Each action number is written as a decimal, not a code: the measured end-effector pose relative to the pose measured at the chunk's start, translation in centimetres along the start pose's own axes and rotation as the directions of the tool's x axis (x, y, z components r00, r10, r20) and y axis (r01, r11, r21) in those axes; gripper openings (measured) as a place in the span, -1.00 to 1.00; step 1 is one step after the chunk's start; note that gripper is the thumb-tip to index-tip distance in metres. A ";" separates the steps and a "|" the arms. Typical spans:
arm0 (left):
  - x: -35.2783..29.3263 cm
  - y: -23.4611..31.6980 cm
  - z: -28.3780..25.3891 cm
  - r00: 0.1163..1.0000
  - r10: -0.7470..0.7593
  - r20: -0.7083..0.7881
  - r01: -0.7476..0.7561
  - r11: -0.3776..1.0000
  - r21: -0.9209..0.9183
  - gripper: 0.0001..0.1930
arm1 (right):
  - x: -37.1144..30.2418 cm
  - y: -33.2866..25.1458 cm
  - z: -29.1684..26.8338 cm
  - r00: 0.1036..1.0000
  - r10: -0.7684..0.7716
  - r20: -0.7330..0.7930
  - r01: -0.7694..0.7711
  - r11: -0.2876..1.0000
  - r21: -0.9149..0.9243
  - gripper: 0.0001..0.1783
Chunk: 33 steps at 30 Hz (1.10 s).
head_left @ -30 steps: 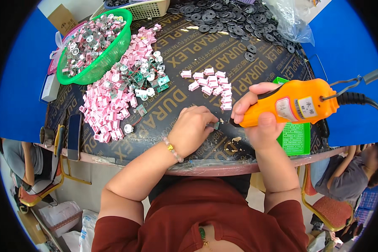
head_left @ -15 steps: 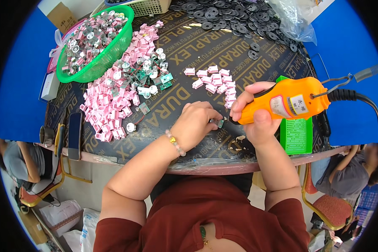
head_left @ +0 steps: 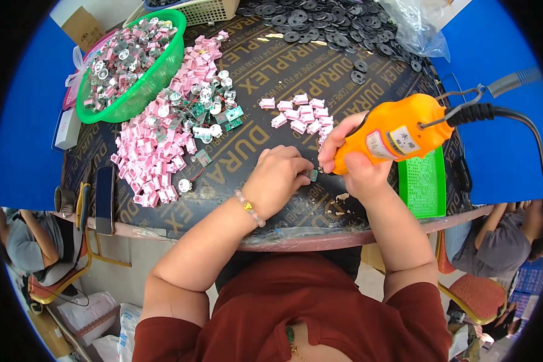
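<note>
My left hand (head_left: 279, 180), with a beaded bracelet on its wrist, rests low over the tabletop. Its fingertips pinch a small green circuit board (head_left: 313, 175) against the dark surface. Wrapped round an orange corded electric screwdriver (head_left: 398, 130), my right hand (head_left: 357, 164) holds it tilted, the front end low beside the board. My fingers hide the bit, so I cannot tell whether it touches the board. Just beyond both hands lies a small group of pink plastic housings (head_left: 298, 114).
A larger pile of pink housings (head_left: 145, 157) mixed with boards and clear lens parts lies left, below a full green basket (head_left: 178, 57). Black discs (head_left: 326, 24) cover the far side. A green tray (head_left: 422, 208) sits right; a phone (head_left: 105, 199) lies at the near left edge.
The screwdriver has tipped steeper, its cord end swinging up and left, and its front end has come nearer the board. My left hand keeps its pinch. The whole view has shifted slightly.
</note>
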<state>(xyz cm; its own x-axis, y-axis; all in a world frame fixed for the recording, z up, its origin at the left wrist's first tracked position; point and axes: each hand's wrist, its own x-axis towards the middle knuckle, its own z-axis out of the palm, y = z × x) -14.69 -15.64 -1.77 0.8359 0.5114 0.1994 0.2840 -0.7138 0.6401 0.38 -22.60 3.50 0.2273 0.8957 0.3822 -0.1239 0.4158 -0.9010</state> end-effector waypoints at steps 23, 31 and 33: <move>-0.2 2.2 2.1 0.965 0.143 -0.218 -0.088 0.965 0.246 -0.69 | -2.0 -4.2 -16.2 0.818 -0.392 -0.421 0.178 0.868 -0.463 -0.75; -0.2 2.1 2.1 0.969 0.149 -0.195 -0.098 0.964 0.248 -0.74 | -1.7 -3.9 -16.9 0.818 -0.390 -0.422 0.174 0.868 -0.465 -0.73; -0.3 2.1 2.1 0.969 0.153 -0.196 -0.103 0.964 0.244 -0.74 | -1.8 -4.0 -16.8 0.812 -0.381 -0.441 0.137 0.860 -0.491 -0.73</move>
<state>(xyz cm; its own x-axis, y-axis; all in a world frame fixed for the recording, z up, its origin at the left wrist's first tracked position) -13.32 -18.27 -2.05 0.7611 0.4796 0.4368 0.3019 -0.8579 0.4158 16.67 -28.53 2.97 0.6578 0.4998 0.5635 0.3992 0.4030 -0.8235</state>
